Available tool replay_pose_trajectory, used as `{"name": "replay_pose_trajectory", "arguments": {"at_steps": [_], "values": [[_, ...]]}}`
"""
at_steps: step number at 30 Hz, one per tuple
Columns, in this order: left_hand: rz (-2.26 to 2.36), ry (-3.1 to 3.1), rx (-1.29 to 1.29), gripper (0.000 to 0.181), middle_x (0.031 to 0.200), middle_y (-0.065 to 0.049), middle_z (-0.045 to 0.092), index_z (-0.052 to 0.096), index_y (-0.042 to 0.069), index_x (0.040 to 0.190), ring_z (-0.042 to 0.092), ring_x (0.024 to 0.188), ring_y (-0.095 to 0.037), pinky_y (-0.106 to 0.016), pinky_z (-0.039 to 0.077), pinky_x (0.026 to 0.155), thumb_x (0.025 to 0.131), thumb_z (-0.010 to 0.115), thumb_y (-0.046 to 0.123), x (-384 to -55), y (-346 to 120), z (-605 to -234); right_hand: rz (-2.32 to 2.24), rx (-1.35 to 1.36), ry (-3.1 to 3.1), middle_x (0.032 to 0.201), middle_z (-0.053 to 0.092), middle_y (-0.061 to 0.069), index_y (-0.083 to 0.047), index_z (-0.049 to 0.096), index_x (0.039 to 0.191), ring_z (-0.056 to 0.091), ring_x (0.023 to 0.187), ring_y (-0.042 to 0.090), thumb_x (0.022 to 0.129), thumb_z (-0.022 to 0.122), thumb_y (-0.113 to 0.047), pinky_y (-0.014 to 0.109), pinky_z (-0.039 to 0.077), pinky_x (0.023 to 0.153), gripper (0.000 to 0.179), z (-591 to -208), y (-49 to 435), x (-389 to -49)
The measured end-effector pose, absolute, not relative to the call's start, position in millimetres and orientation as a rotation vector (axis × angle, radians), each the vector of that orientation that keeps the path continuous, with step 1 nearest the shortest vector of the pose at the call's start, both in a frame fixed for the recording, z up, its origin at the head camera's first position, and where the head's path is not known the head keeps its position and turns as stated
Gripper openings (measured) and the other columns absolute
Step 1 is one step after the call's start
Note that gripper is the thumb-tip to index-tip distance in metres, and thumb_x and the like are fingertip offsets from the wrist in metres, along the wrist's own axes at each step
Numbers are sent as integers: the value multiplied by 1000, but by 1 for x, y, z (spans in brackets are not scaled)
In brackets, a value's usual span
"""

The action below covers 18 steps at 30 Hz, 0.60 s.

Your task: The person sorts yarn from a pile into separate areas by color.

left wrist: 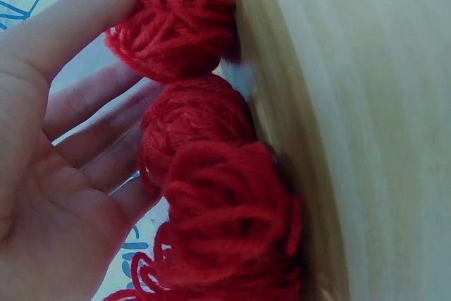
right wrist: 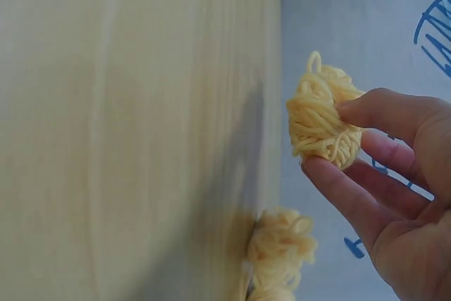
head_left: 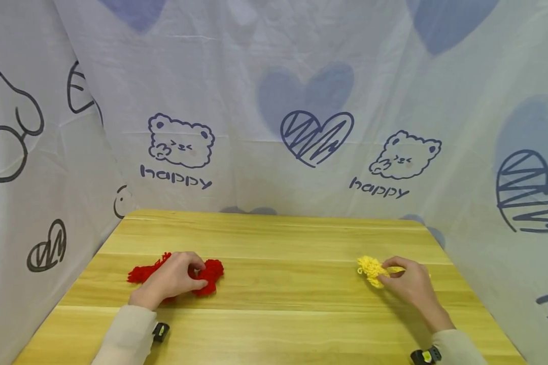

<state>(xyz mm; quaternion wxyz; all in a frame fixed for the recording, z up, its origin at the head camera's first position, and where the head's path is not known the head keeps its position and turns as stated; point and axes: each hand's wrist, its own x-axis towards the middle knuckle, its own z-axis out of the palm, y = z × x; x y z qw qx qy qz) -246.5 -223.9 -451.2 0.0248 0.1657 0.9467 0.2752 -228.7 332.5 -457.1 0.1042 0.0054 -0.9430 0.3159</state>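
At the left of the table, the left hand (head_left: 173, 276) holds a small red ball of yarn (left wrist: 182, 22) between its thumb and fingers. More red yarn bundles (left wrist: 229, 202) lie in a row beside that palm in the left wrist view, some with loose loops; in the head view red yarn (head_left: 141, 274) shows behind the hand. Over on the right side, the right hand (head_left: 413, 284) pinches a yellow ball of yarn (right wrist: 320, 121) with thumb and fingertips. A second yellow yarn bundle (right wrist: 282, 248) sits on the tabletop below it in the right wrist view, mostly hidden by the hand in the head view.
Both hands work over a light wooden table (head_left: 274, 324). A white printed cloth (head_left: 246, 167) hangs along its back and sides, close to the table edges. Each wrist wears a dark strap device (head_left: 161, 332).
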Motion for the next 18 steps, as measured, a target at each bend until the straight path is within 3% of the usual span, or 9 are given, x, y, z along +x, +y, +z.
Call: {"name": "replay_pose_trajectory", "arguments": {"at_steps": [18], "values": [[833,2943,531,29,106,-4,75,77,7,103,67,95,-18,-41,60,90,80,89,21,-246,-223,-451,821,19,-2825,107,77,20,-6,76,100,76,85,29,83,85,-21,37,62,68,24,-471,346,-232]]}}
